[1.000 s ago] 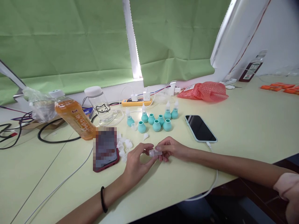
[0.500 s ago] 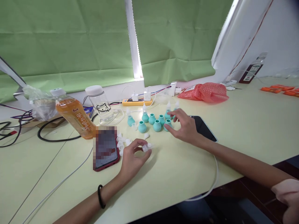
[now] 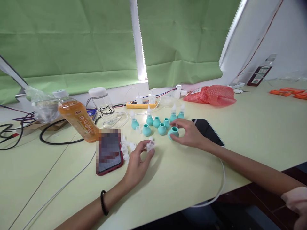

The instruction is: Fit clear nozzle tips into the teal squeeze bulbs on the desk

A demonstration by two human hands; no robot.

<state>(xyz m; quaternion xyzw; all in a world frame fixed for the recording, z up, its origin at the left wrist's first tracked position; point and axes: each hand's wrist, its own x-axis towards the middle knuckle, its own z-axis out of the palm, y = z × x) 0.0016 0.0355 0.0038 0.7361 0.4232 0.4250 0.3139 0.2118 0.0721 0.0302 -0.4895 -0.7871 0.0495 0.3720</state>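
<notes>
Grip: right hand (image 3: 188, 132) has thumb and fingers closed round a teal bulb (image 3: 172, 131); left hand (image 3: 137, 161) pinches a clear piece (image 3: 151, 146) between thumb and fingertips, its open end roughly up.

Change: a second ago both hands were on the clear piece. Right hand then let go and reached out, fingers spread; now it's on the bulb, which sits slightly nearer and tilted. Can't tell if it's off the table. Upshot: one part per hand, clear piece and bulb near each other but apart, not joined.

Rest, big to small:
- green blind (image 3: 83, 38) across the back
- pale table (image 3: 182, 182) under everything
- red bubble-wrap pack (image 3: 216, 95), back right
- orange drink bottle (image 3: 79, 116), leaning, left; clear jar (image 3: 105, 111) with white lid just beside it
- red-cased phone (image 3: 109, 153) left of left hand; black-screened phone (image 3: 208, 131) partly behind right hand and wrist
- open-topped bulbs (image 3: 162, 129): four standing left of the held one
- tipped bulbs (image 3: 173, 117): four upright with clear tips on, around the back and left of that group
- loose clear parts (image 3: 125, 150) piled beside the red-cased phone; small clear cup (image 3: 138, 129) between two bulbs
</notes>
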